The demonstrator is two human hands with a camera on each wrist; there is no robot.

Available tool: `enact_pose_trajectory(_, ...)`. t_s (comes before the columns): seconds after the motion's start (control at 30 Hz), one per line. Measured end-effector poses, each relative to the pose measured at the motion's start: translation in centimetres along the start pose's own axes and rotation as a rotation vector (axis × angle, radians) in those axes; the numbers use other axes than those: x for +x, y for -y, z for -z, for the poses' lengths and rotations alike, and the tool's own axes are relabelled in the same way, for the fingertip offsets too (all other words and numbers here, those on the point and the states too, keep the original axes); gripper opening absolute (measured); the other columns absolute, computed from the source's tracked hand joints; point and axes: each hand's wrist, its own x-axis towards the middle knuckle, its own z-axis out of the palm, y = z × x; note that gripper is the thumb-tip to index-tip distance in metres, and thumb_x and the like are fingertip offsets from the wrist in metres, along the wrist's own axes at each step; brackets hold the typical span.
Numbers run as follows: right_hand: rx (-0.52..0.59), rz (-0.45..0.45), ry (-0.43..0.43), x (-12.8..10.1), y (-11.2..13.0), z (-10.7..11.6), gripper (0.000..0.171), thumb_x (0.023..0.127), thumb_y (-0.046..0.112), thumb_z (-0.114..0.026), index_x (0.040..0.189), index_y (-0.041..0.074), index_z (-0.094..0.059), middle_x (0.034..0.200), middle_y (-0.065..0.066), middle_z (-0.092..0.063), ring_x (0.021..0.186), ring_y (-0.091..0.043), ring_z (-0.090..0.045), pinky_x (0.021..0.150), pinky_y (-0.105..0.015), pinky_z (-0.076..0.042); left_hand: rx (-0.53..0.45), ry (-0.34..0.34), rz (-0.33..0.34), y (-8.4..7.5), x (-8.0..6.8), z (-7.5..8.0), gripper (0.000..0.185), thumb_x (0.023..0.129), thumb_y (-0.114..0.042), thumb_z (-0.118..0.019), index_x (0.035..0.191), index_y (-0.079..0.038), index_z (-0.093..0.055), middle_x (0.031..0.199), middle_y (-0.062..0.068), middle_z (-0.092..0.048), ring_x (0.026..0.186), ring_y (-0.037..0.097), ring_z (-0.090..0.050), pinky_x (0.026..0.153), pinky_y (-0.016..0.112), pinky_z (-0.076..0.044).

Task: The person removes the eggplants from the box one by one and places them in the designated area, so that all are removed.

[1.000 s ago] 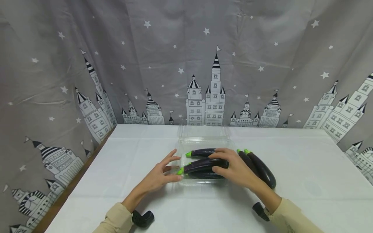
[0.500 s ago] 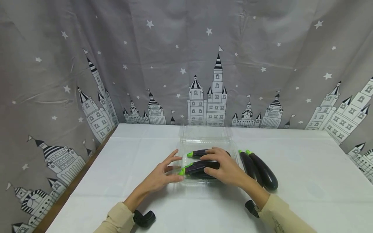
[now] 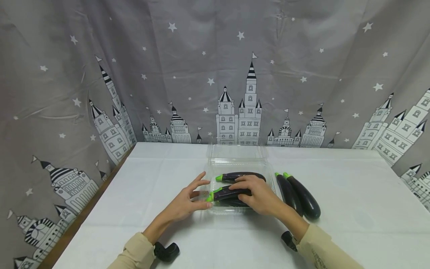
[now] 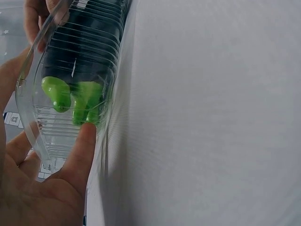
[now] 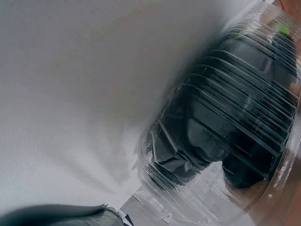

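Note:
A clear plastic clamshell container (image 3: 215, 161) lies with its lid folded back, several eggplants inside. My right hand (image 3: 258, 195) reaches into it and grips a dark eggplant (image 3: 224, 193) with a green cap, which lies on top of another eggplant (image 3: 231, 203). Behind these lies a further eggplant (image 3: 240, 175), apart from the hand. At the container's left end is my left hand (image 3: 181, 204), fingers spread; in the left wrist view its thumb (image 4: 81, 157) rests against the ribbed wall near the green caps (image 4: 56, 93). The right fingertips are partly hidden.
Two more eggplants (image 3: 306, 198) lie side by side on the white tablecloth (image 3: 362, 194), right of the container. Black wrist devices (image 3: 166, 252) sit at both sleeves. A grey curtain (image 3: 188, 48) with printed castles hangs behind the table.
My right hand has moved left with the gripped eggplant, further into the container; the back eggplant shows more fully now. The left hand stays about where it was.

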Motion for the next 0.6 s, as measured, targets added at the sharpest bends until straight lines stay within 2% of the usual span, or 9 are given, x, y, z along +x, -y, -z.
enact_pose_trajectory(0.13,0.001,0.008,0.006,-0.1,0.0,0.1,0.028,0.082,0.008,-0.066,0.107,0.019,-0.069,0.119,-0.008,-0.057,0.115,-0.028,-0.046,0.094,-0.051,-0.035,0.005,-0.006,0.001,0.2,0.1,0.0,0.061,0.082,-0.012,-0.069,0.134,-0.001,-0.039,0.152,0.008,-0.007,0.121,0.049,-0.034,0.095,0.053,-0.035)
enact_pose_trajectory(0.4,-0.012,0.011,0.007,-0.1,-0.1,0.0,0.028,0.082,0.008,-0.067,0.107,0.020,-0.069,0.117,-0.005,-0.057,0.114,-0.027,-0.047,0.094,-0.051,-0.035,0.011,-0.028,-0.019,3.1,0.9,0.0,0.064,0.080,-0.021,-0.072,0.135,-0.008,-0.041,0.152,-0.004,-0.008,0.121,0.045,-0.035,0.094,0.049,-0.038)
enact_pose_trajectory(0.6,-0.005,0.016,0.008,-0.1,-0.1,0.0,0.028,0.082,0.007,-0.067,0.107,0.020,-0.069,0.117,-0.006,-0.057,0.113,-0.027,-0.047,0.094,-0.050,-0.036,0.010,-0.033,-0.034,3.5,1.0,0.0,0.064,0.079,-0.026,-0.073,0.133,-0.010,-0.043,0.151,-0.006,-0.010,0.121,0.043,-0.037,0.095,0.049,-0.037)
